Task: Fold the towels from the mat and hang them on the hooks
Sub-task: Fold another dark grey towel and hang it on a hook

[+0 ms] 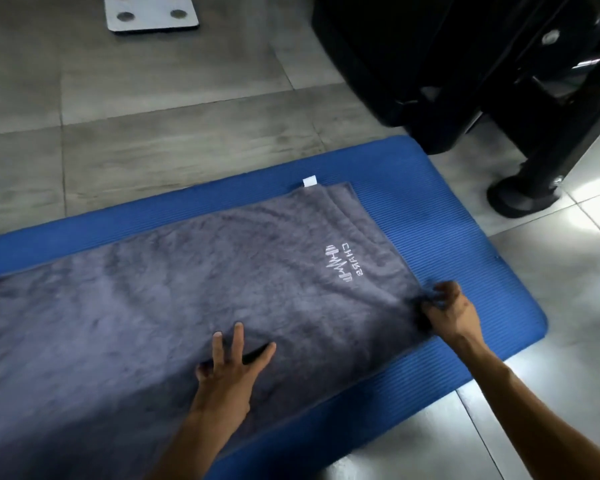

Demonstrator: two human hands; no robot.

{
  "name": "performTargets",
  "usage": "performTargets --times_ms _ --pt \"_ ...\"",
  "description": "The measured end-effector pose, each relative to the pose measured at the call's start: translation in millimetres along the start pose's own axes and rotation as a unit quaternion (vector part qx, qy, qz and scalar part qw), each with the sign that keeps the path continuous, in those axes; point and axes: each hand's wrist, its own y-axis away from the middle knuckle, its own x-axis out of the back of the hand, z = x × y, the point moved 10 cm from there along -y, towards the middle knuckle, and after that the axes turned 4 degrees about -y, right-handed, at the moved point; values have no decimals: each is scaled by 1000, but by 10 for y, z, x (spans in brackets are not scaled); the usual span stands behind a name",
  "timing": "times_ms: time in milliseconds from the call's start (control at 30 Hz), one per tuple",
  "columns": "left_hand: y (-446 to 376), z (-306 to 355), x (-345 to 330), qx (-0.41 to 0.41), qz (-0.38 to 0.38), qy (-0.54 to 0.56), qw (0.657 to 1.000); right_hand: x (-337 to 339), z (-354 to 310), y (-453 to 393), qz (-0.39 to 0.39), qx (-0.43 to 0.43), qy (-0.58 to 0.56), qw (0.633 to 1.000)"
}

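A grey towel [174, 299] with a white embroidered logo [340, 263] lies flat along the blue mat [447, 220], running off the left edge of view. Layered edges show at its far right end, beside a small white tag [309, 181]. My left hand [227, 368] rests flat on the towel near its front edge, fingers spread and straight. My right hand [445, 308] pinches the towel's near right corner, which is bunched between curled fingers. No hooks are in view.
The mat lies on a grey tiled floor [153, 116]. Black gym equipment [482, 74] with a round foot [520, 199] stands at the back right, close to the mat's corner. A white plate with round holes [151, 12] lies on the floor at the back.
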Motion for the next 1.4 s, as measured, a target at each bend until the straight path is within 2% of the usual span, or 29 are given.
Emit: performTargets --times_ms 100,233,300,367,533,667,767,867,1000,1100,1200,1300,1400 --pt "-20 -7 -14 -7 -13 -9 1000 -225 -580 -284 -9 99 16 995" --pt "-38 7 -13 -5 -5 -10 1000 -631 -1362 -784 -56 135 -4 989" --pt "-59 2 -47 -4 -21 -1 1000 -812 -1612 -1033 -87 133 43 986" --pt "-94 -6 -81 -4 -36 14 999 -954 -1746 -1247 -110 108 41 987" --pt "-119 -9 -75 -3 -39 12 999 -1066 -1849 -1467 -92 81 22 992" --pt "-128 -11 -74 -7 -39 21 999 -1036 -1913 -1460 -102 103 -12 989" --pt "-151 -21 -99 -14 -42 27 999 -819 -1897 -1508 -68 82 -15 994" --pt "-188 -29 -122 -24 -43 34 998 -767 -1818 -1369 -86 72 24 993" --pt "-145 -43 -96 -27 -26 39 999 -854 -1374 -807 -107 86 1 991" --pt "-107 -51 -89 -25 -9 54 998 -822 -854 -218 -82 83 86 989" --pt "-64 -39 -59 -31 26 44 998 -666 -436 213 -37 80 112 990" --pt "12 -15 -120 -17 67 74 995 -456 -75 316 20 67 49 996" --pt "223 121 -194 -48 176 48 982 -242 127 377 28 -32 30 999"
